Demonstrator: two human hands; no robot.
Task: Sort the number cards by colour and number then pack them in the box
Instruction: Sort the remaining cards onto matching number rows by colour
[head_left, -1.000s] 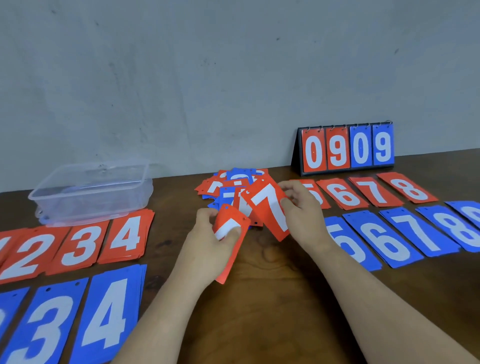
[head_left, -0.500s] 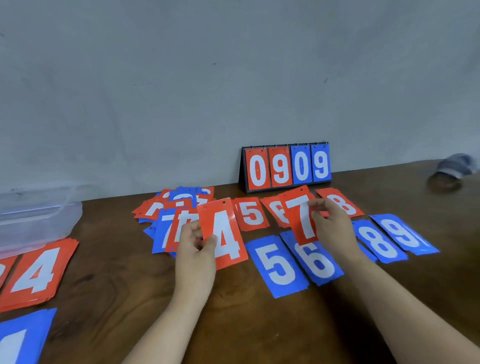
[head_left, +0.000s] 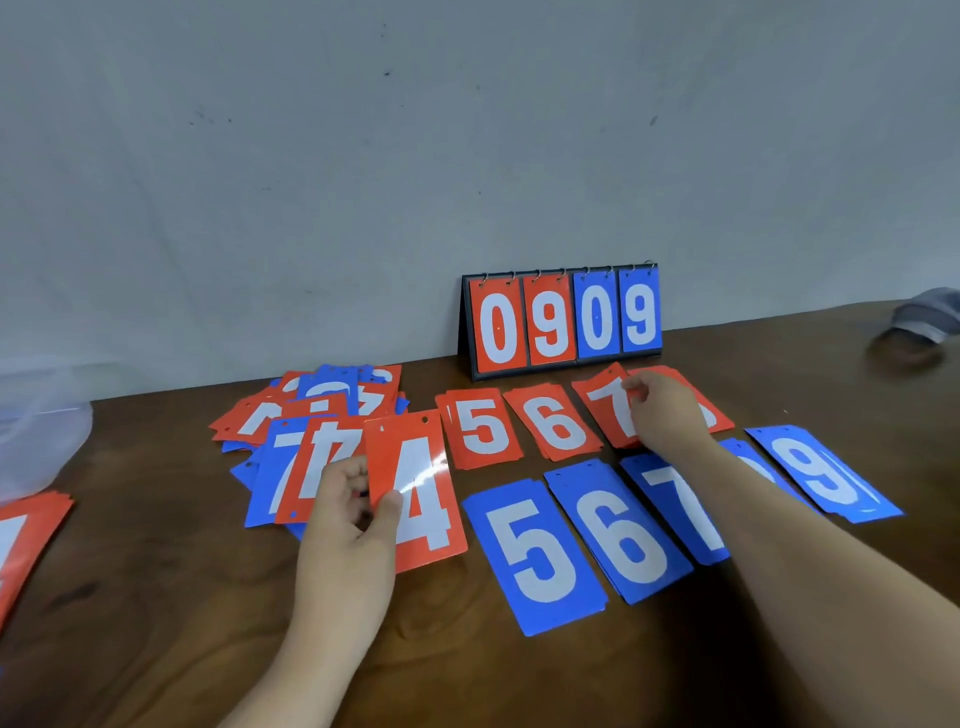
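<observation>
My left hand (head_left: 353, 512) pinches a red 4 card (head_left: 415, 488) by its left edge, holding it above the table. My right hand (head_left: 662, 410) holds a red 7 card (head_left: 605, 408) down on the red 7 pile in the far row. Red 5 (head_left: 483, 427) and red 6 (head_left: 555, 423) piles lie left of it. Blue 5 (head_left: 540, 553), blue 6 (head_left: 621, 530), blue 7 (head_left: 685, 506) and blue 9 (head_left: 823, 470) piles form the near row. An unsorted heap of red and blue cards (head_left: 322, 415) lies behind my left hand. The clear plastic box (head_left: 41, 431) shows at the left edge.
A flip scoreboard reading 0909 (head_left: 563, 319) stands against the wall. A red card pile (head_left: 26, 540) lies at the near left edge. A grey object (head_left: 930, 314) sits at the far right. The brown table (head_left: 182, 597) runs along a grey wall.
The view has swung right. My right hand carried the red 7 card to the right and lowered it onto the red 7 pile. My left hand keeps the red 4 card.
</observation>
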